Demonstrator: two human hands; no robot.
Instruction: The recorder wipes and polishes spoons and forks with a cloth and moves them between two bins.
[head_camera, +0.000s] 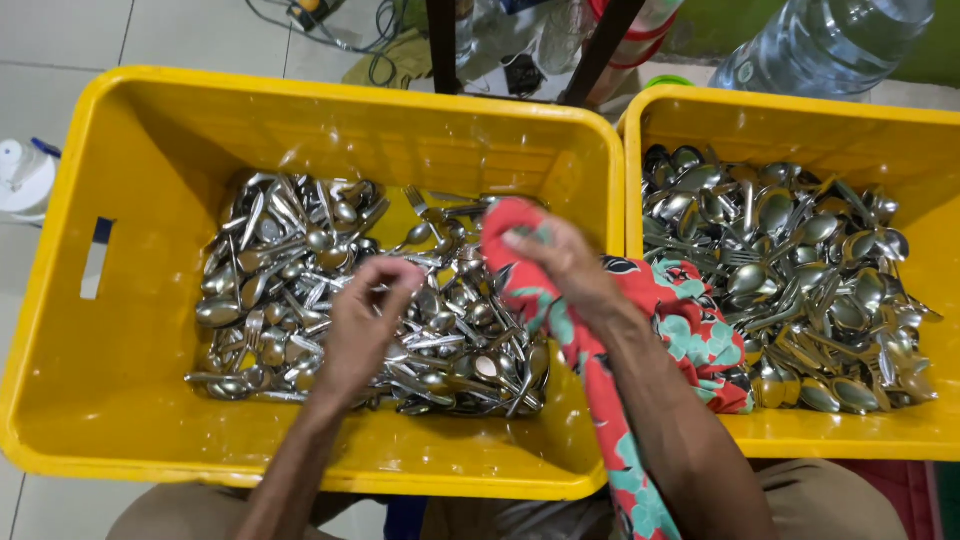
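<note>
Two yellow plastic crates stand side by side on a tiled floor. The left crate holds a heap of steel spoons and forks; the right crate holds a second heap of cutlery.

The left hand is down in the left heap, fingers curled closed on the cutlery there; which single piece the grip has cannot be told. The right hand is closed around a red floral cloth, which drapes over the divide between the crates and down toward the lap.

Judgement: the step in hand appears to be drawing a piece from the left heap for wiping. The next move calls for separating one piece cleanly from the tangle and bringing it to the cloth without dragging neighbours out.

A large clear water bottle stands behind the right crate.
</note>
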